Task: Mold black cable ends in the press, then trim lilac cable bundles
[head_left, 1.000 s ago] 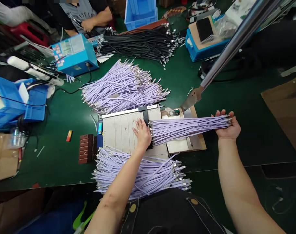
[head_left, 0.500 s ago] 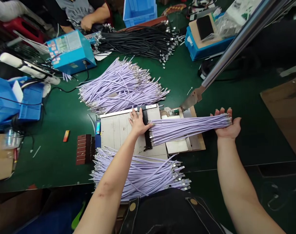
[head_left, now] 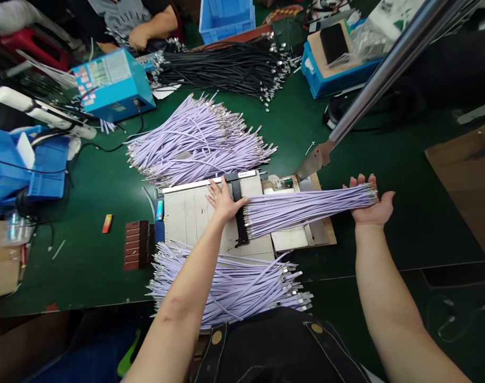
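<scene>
A bundle of lilac cables [head_left: 302,208] with metal ends lies across a guillotine paper cutter [head_left: 186,213]. Its left ends meet a black stop bar [head_left: 237,205]. My left hand [head_left: 223,203] rests on the cutter bed with fingers spread, the thumb touching the bar and the cable ends. At the bundle's right ends, my right hand [head_left: 370,208] lies palm up and open, fingers stretched behind the cables and the ends against the palm. The cutter's blade arm [head_left: 370,96] is raised, slanting to the upper right. Another lilac cable pile [head_left: 234,287] lies near my body, partly under my left forearm.
Beyond the cutter sit a large lilac cable pile [head_left: 198,141] and a black cable bundle [head_left: 222,69]. A blue machine [head_left: 112,85] stands at left. A brown ridged block [head_left: 136,246] and an orange lighter [head_left: 107,223] lie left of the cutter. A co-worker's hand [head_left: 140,37] shows at the back.
My left hand has shifted very slightly left on the cutter bed. The bundle and my right hand stay almost in place.
</scene>
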Action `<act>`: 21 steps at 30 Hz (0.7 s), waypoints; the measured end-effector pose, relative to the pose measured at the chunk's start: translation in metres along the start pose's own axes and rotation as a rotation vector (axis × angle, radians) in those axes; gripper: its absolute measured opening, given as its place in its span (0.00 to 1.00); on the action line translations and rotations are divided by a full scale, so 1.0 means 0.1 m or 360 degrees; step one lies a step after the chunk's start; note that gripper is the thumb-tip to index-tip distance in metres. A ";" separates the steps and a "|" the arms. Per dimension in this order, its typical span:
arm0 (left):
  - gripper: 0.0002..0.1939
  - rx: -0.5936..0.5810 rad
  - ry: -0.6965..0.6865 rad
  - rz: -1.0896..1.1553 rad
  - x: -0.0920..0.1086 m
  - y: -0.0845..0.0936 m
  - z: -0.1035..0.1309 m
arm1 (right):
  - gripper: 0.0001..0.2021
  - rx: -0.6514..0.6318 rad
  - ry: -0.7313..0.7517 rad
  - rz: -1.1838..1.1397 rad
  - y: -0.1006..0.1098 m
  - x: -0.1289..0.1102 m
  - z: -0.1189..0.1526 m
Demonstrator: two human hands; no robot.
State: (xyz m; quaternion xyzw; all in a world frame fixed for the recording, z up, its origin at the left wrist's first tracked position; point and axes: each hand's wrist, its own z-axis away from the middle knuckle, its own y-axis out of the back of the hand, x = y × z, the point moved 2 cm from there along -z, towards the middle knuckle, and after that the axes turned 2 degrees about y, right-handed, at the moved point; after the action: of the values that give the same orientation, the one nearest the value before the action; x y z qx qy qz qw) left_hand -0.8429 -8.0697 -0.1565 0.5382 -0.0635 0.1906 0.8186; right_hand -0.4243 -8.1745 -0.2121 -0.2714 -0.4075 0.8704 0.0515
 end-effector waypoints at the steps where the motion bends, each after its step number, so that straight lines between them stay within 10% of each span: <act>1: 0.61 0.0012 0.0004 0.0003 0.01 -0.01 0.00 | 0.37 -0.0006 0.0004 -0.0013 -0.01 0.00 0.01; 11: 0.61 -0.0045 -0.0013 0.0336 -0.24 0.23 0.06 | 0.33 0.0036 0.0017 -0.0095 -0.03 0.01 0.04; 21: 0.64 0.0070 -0.0146 0.0026 -0.08 0.01 0.20 | 0.31 0.0015 0.0060 -0.0049 -0.03 0.02 0.05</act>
State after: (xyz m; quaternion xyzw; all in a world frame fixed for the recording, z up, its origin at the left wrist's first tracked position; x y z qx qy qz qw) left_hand -0.8488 -8.0899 -0.1499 0.5637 -0.1012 0.1736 0.8012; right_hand -0.4292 -8.1752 -0.2080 -0.2813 -0.4064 0.8662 0.0741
